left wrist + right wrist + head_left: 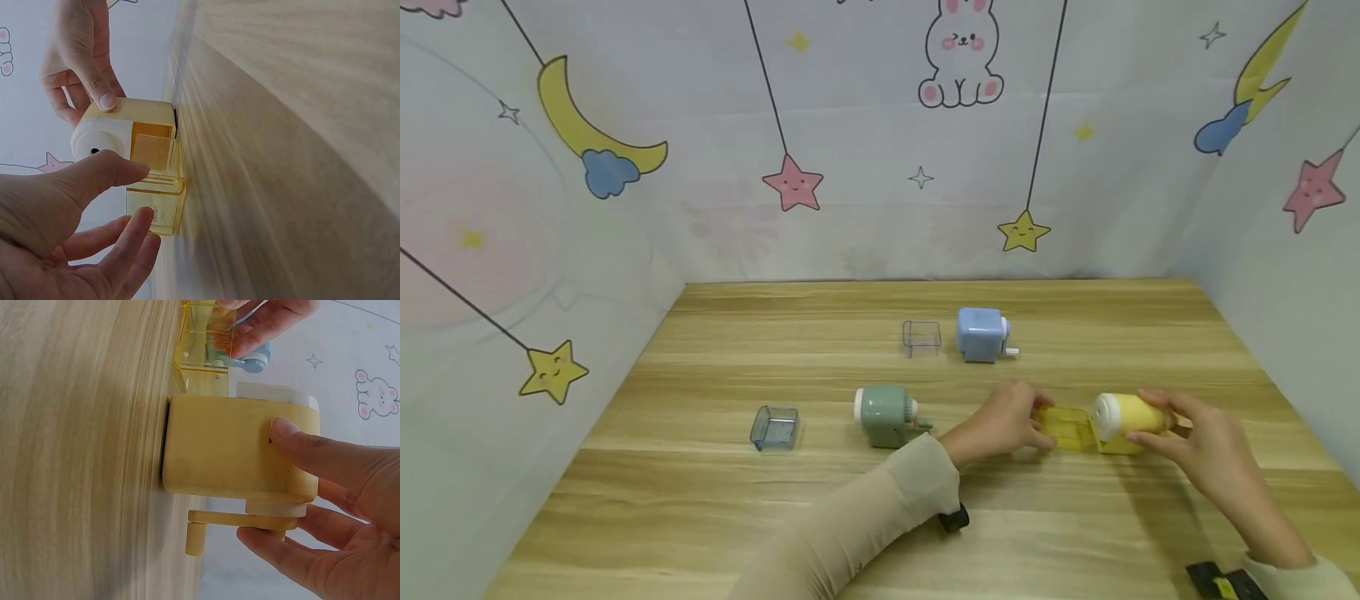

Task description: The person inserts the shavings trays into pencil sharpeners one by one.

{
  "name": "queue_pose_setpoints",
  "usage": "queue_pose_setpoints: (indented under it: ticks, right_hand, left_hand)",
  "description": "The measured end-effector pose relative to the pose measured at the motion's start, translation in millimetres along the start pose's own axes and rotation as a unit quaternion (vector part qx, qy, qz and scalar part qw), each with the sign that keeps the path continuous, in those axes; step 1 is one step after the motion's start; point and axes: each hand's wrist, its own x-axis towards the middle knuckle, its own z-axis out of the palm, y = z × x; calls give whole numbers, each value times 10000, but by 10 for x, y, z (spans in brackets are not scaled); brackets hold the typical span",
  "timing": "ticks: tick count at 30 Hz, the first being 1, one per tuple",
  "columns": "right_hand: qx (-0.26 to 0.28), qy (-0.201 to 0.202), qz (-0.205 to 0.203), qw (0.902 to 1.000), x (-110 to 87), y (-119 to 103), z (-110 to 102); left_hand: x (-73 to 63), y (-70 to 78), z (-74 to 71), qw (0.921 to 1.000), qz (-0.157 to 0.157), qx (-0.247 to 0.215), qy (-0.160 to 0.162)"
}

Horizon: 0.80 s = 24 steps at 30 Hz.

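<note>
A yellow crank pencil sharpener with a white front stands upright on the table at the right. My right hand grips its body, thumb on one side, fingers near the crank. In the left wrist view, an opening shows low in the sharpener's front. A see-through yellow shavings drawer lies in line with that opening, its near end right at it. My left hand pinches the drawer by its outer end between thumb and fingers.
Left of the left hand stands a green sharpener, with a clear bluish drawer farther left. Behind them are a blue sharpener and another clear drawer. Printed cloth walls border the wooden table.
</note>
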Motion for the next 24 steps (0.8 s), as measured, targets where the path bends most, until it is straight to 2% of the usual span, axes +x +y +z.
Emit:
queue_pose_setpoints:
  ticks: [8,24]
  right_hand:
    - [-73,28,-83,9999,1,14,-7]
    - [-64,79,-128,9999,0,26,11]
  left_hand:
    - [-1,-10,17,9996,-122,-250,-14]
    - [32,3,44,9996,-100,-255,86]
